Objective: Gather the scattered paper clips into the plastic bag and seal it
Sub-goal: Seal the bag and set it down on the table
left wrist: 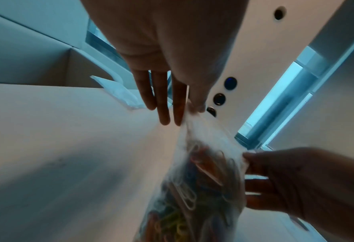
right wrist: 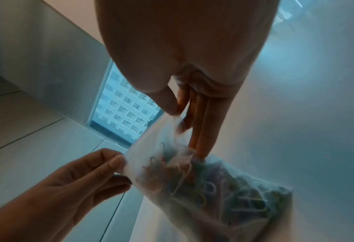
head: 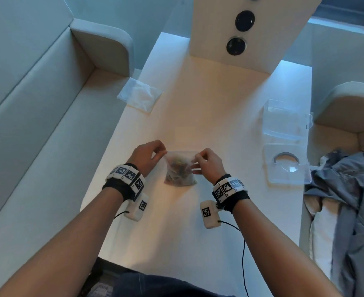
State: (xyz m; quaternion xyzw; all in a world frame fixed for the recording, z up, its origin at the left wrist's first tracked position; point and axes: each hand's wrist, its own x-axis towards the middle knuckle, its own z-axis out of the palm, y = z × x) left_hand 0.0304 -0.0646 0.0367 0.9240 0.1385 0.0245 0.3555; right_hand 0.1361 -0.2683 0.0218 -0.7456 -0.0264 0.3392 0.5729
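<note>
A small clear plastic bag (head: 180, 168) full of coloured paper clips (head: 178, 172) stands on the white table (head: 209, 116), its bottom resting on the surface. My left hand (head: 148, 156) pinches the bag's top left corner between thumb and fingers. My right hand (head: 206, 163) pinches the top right corner. In the left wrist view the bag (left wrist: 205, 180) hangs from my left hand (left wrist: 184, 104), with my right hand (left wrist: 275, 178) at its side. In the right wrist view the bag (right wrist: 203, 180) shows white, yellow and blue clips (right wrist: 244, 199). Whether the bag's mouth is sealed I cannot tell.
A flat clear empty bag (head: 139, 95) lies at the table's left edge. An open clear plastic box (head: 284, 123) and its lid (head: 286, 168) lie at the right. Sofas flank the table; a grey garment (head: 348, 189) lies on the right one. An upright panel (head: 247, 28) stands behind.
</note>
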